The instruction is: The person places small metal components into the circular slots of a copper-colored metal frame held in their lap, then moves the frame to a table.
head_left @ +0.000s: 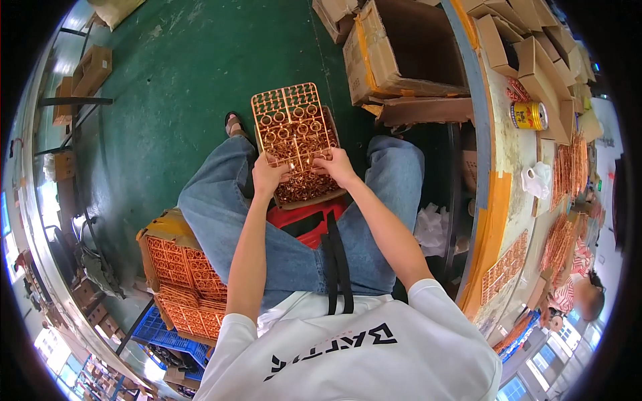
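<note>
- Over the lap, left hand (267, 176) and right hand (336, 167) both grip an orange ring frame (289, 122).
- Loose rings fill the tray (304, 189) below; full frames wait in the left box (184, 267), so much work seems left.

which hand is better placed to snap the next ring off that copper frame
Probably the right hand: its fingertips sit on the rings of the copper frame, over the tray of loose pieces, while the left hand grips the frame's edge.

Lighting: bright, even daylight, strongest from windows at the lower rim (slightly blown out). Shadows soft. Fisheye bends edges; black vignette rings the sharp centre.
</note>
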### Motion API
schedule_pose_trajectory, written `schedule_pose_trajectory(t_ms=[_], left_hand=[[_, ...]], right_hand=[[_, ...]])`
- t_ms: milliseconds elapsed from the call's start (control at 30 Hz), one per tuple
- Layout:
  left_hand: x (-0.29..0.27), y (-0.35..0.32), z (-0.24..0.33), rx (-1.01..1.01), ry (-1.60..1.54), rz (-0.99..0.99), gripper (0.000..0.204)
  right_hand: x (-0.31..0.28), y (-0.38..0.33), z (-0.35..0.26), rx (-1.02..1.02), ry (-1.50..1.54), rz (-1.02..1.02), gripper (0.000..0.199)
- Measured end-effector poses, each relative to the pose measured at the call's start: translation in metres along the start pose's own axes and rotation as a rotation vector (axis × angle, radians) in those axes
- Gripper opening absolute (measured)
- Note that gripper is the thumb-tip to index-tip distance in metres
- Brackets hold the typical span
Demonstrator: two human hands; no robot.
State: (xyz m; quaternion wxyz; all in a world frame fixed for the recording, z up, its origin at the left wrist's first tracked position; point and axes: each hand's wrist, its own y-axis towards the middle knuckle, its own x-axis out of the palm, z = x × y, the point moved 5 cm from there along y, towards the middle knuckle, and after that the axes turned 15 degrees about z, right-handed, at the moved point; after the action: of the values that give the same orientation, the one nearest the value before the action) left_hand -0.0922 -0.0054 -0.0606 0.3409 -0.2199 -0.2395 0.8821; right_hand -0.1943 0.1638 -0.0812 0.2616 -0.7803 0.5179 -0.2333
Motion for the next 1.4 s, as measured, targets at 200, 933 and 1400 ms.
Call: schedule_pose_trajectory(t_ms=[200, 933, 1400], left_hand=[[0.005, 0.011, 0.001, 0.058, -0.038, -0.062, 0.039], [-0.005, 0.007, -0.028, 0.138, 0.176, 0.376, 0.027], [-0.005, -0.005, -0.001, -0.326, -0.381, -0.151, 0.030]], right_hand=[[-0.004, 0.006, 0.006, -0.160, -0.317, 0.204, 0.023], [0.026, -0.023, 0.004, 0.389, 0.172, -0.124, 0.022], [0.005, -0.009, 0.013, 0.219, -0.303, -0.220, 0.014]])
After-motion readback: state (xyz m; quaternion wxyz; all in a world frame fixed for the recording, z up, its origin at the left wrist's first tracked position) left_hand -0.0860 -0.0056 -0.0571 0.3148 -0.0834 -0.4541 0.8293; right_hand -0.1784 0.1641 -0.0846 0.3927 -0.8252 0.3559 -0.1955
